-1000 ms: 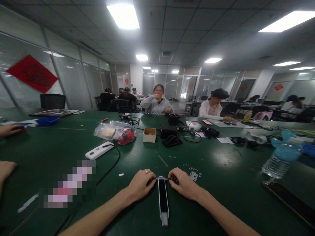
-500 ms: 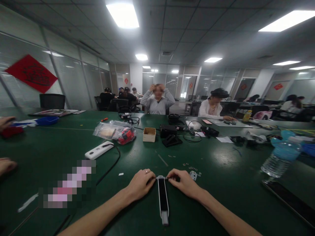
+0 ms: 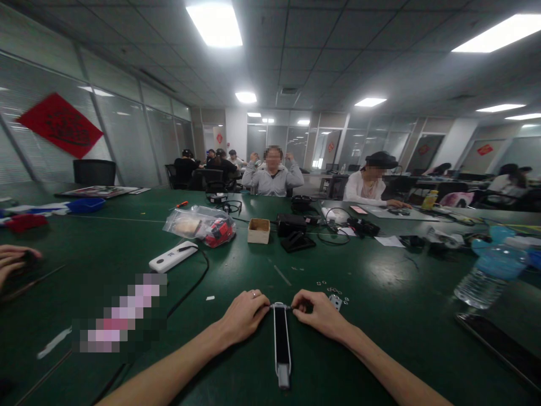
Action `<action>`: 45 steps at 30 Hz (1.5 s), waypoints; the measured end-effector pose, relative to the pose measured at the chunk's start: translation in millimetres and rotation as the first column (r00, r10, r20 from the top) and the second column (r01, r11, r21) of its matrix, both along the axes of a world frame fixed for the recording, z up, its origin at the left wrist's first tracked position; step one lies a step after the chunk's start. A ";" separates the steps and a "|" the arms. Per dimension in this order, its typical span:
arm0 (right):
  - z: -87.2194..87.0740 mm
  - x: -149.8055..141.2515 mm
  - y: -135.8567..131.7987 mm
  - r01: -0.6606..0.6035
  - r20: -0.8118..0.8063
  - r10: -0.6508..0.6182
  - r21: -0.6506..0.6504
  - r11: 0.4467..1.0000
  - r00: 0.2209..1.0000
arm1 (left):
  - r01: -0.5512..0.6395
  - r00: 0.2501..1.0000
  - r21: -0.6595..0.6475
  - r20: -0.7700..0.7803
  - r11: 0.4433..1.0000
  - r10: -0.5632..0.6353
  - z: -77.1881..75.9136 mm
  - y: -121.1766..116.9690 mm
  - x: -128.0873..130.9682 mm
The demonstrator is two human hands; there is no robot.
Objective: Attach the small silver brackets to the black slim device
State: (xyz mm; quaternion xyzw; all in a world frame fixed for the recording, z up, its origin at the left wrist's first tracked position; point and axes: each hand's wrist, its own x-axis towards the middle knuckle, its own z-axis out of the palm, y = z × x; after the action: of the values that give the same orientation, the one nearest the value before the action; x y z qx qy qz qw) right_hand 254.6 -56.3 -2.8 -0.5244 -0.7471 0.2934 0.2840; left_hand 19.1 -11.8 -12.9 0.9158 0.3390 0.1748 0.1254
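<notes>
A long narrow device (image 3: 282, 341) with a white frame, a dark middle and a light grey end piece lies on the green table. At its far end, my left hand (image 3: 247, 313) pinches the left side, where a thin pin or screw seems to stick out. My right hand (image 3: 315, 311) is closed in a pinch at the opposite side, fingertips on a similar small part. What exactly each pinch holds is too small to make out. Just beyond my right hand lie a small metal plate (image 3: 335, 303) with holes and several small nuts or rings (image 3: 333, 290).
A white power strip (image 3: 173, 257) with a black cable lies to the left. Further off are a plastic bag (image 3: 200, 224), a small box (image 3: 258, 231) and black devices (image 3: 291, 225). A water bottle (image 3: 484, 279) and a phone (image 3: 499, 347) are at right. Another person's hand (image 3: 14, 262) works at far left.
My hands and the device stay almost in place. At far left, the other person's hands have moved and a red item now lies on the table. The person opposite has raised both hands to head height.
</notes>
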 end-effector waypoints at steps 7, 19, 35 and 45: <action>-0.8 -4.0 -0.6 0.027 0.038 -0.030 0.076 0.997 0.999 | 0.008 1.000 0.011 0.004 1.000 -0.008 -3.7 2.3 0.1; -3.1 -4.8 -1.6 0.028 0.053 -0.035 0.131 0.991 0.998 | 0.012 1.000 0.003 0.009 1.000 -0.012 -2.3 2.3 0.0; -4.0 -12.9 -2.2 0.002 0.066 -0.016 0.198 0.980 0.998 | 0.008 1.000 0.015 0.006 1.000 -0.008 -2.9 2.2 1.1; 15.3 3.9 -1.8 -0.069 0.249 -0.018 0.338 0.939 0.968 | -0.001 1.000 -0.004 0.003 1.000 0.001 -0.3 2.1 2.1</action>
State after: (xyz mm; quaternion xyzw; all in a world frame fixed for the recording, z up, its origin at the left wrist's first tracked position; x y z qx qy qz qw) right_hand 258.5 -58.2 12.5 -0.4895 -0.8233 0.0941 0.2716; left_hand 21.1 -9.8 -13.2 0.9151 0.3396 0.1756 0.1279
